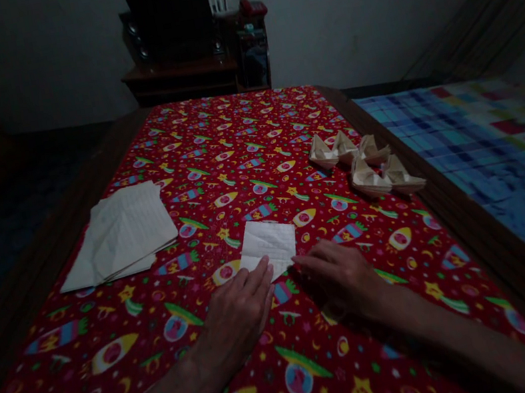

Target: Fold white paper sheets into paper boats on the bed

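Observation:
A small folded white paper (269, 244) lies on the red patterned tablecloth (216, 164) in front of me. My left hand (235, 316) lies flat with fingers stretched out, the fingertips pressing the paper's near left edge. My right hand (340, 274) rests palm down beside it, its fingers touching the paper's near right corner. Neither hand grips anything.
A stack of white lined sheets (120, 236) lies to the left. Several folded paper boats (363, 162) sit at the right, near the table's wooden edge (451, 204). A blue checked mat (487, 143) is beyond it. A dark cabinet (180, 48) stands at the far wall.

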### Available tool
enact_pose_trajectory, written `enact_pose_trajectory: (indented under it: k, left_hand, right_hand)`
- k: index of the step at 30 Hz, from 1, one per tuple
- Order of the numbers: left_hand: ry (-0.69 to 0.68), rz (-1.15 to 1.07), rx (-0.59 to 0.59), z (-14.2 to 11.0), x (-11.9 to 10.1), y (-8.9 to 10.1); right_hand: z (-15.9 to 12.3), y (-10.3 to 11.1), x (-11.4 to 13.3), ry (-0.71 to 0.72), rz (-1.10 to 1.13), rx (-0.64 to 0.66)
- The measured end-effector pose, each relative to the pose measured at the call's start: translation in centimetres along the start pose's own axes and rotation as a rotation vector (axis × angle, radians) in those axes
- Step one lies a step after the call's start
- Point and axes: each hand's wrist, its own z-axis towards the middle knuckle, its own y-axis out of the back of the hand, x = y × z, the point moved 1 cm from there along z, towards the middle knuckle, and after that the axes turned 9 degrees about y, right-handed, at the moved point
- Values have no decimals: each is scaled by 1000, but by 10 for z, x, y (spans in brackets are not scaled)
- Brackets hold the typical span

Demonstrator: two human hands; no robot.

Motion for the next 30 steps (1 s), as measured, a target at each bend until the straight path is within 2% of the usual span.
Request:
enact_pose_trajectory:
  k: [2,4,9,16,22,26,30]
  left_hand:
    - [-7,5,-3,0,-1,1]
    - [-8,9,-6,0,-2,2]
    - [-7,-62,0,-1,2,2]
    - [141,-435,-73,16,20,-6]
    - [251,-436,71,28,21,-2]
    - [276,-392,100,29,23,-3]
    - [293,-406,74,30,25,-9]
  right_hand:
    - [-5,-5,6,67,-128,120]
    - [-6,-9,9,79,-192,164]
    - [-1,-10,9,44,-191,171]
    - [-5,-14,5,63,-214,173]
    - [-3,-14,6,49,-178,142]
    - [-3,-13,6,50,-176,137]
    - [-5,-15,5,39,-178,138]
